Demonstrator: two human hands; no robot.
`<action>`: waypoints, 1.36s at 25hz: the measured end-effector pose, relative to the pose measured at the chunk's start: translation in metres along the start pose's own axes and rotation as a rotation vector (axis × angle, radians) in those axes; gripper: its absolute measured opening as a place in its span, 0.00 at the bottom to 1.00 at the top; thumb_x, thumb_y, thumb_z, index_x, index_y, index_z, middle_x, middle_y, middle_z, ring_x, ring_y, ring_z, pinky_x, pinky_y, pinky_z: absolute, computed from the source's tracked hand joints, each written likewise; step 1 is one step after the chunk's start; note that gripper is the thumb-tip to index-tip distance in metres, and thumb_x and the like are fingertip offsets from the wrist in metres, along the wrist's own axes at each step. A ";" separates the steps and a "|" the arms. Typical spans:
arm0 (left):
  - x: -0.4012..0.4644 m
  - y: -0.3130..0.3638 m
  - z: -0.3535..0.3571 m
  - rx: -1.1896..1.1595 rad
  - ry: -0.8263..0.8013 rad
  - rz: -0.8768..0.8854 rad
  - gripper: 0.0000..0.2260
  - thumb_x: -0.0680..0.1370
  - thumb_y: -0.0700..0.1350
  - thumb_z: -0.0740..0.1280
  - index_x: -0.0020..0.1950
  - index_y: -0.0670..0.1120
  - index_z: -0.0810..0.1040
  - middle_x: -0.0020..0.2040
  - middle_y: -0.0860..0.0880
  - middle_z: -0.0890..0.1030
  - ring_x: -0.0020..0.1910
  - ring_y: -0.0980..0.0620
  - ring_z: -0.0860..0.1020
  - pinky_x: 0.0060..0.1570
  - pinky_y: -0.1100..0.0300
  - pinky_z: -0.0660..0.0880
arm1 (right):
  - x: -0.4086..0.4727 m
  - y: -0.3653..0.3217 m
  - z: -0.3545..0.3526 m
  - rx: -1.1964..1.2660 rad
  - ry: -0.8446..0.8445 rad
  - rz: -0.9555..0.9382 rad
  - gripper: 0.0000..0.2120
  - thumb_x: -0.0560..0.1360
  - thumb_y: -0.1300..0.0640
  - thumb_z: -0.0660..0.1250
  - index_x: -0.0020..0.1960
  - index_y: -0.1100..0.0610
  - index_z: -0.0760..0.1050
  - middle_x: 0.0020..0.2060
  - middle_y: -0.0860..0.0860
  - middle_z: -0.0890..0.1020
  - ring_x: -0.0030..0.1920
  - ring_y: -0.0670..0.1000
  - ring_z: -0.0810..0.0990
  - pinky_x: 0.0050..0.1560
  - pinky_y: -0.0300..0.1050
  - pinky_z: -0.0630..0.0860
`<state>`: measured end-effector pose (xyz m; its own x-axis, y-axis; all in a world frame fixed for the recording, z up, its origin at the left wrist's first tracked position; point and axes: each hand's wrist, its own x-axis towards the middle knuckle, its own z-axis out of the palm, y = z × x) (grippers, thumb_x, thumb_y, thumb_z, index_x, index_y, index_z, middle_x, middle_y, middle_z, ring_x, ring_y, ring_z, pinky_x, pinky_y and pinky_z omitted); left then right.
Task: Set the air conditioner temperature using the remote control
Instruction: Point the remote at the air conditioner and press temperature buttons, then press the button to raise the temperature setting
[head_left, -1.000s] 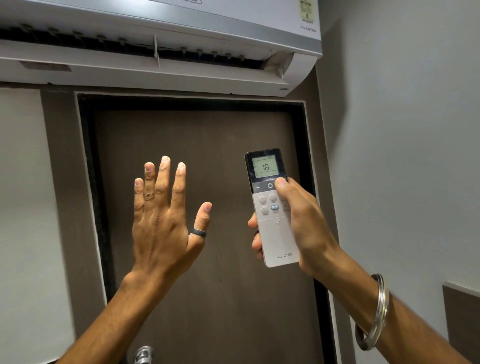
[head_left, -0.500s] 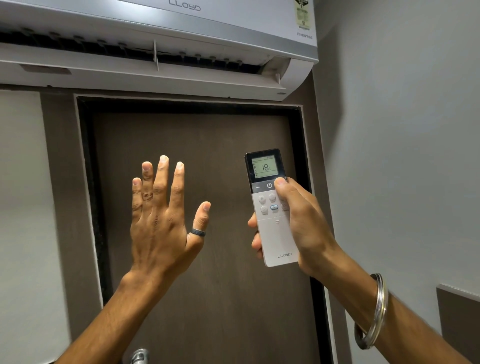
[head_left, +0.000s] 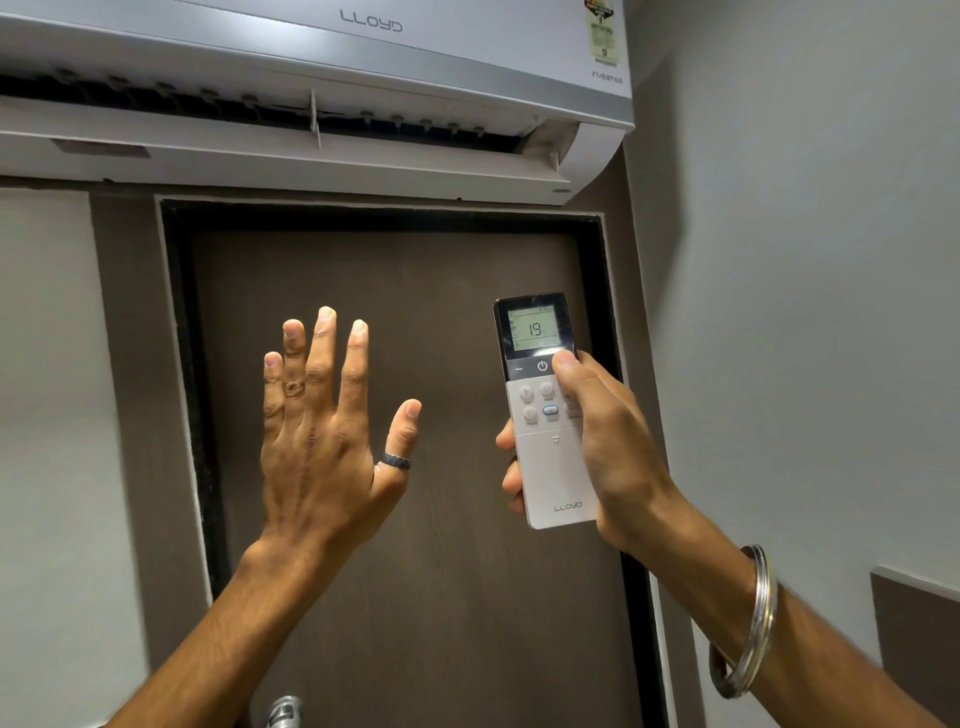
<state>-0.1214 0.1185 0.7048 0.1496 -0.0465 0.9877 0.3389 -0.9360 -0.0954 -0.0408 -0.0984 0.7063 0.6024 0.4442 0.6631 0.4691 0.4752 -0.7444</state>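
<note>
Remote control (head_left: 551, 415): upright in right hand (head_left: 610, 447), fingers clamped around its body, thumb on top-right button; display reads 19.
Left hand (head_left: 322, 441): empty, fingers spread, raised beside it.
Air conditioner (head_left: 311, 93): above.

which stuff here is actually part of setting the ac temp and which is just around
Part of the job: remote control reading 19, right hand holding it, air conditioner.
Just around: door, door handle, raised left hand, bangle.
</note>
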 end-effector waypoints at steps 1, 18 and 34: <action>0.000 0.000 -0.001 -0.001 0.001 0.001 0.35 0.81 0.62 0.56 0.84 0.43 0.58 0.85 0.40 0.53 0.85 0.40 0.47 0.84 0.42 0.46 | 0.000 -0.001 0.000 0.003 -0.001 -0.004 0.16 0.87 0.46 0.51 0.57 0.53 0.74 0.35 0.55 0.87 0.28 0.57 0.85 0.31 0.52 0.85; 0.005 0.000 -0.002 -0.002 0.011 0.016 0.36 0.82 0.62 0.57 0.84 0.44 0.56 0.86 0.41 0.52 0.85 0.42 0.45 0.84 0.47 0.40 | 0.001 -0.005 0.000 0.022 -0.042 -0.032 0.15 0.87 0.45 0.52 0.53 0.50 0.73 0.37 0.56 0.87 0.29 0.57 0.85 0.31 0.53 0.85; -0.059 0.041 0.051 -0.124 -0.146 0.008 0.36 0.81 0.60 0.58 0.84 0.44 0.56 0.86 0.42 0.53 0.85 0.42 0.45 0.84 0.44 0.44 | -0.029 0.069 -0.031 -0.418 0.228 -0.096 0.26 0.65 0.46 0.74 0.57 0.44 0.64 0.41 0.39 0.84 0.42 0.35 0.85 0.31 0.26 0.77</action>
<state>-0.0687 0.1011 0.6367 0.2880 -0.0116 0.9576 0.2213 -0.9721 -0.0783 -0.0062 -0.1019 0.6337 0.6479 0.2129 0.7314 0.7207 0.1396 -0.6790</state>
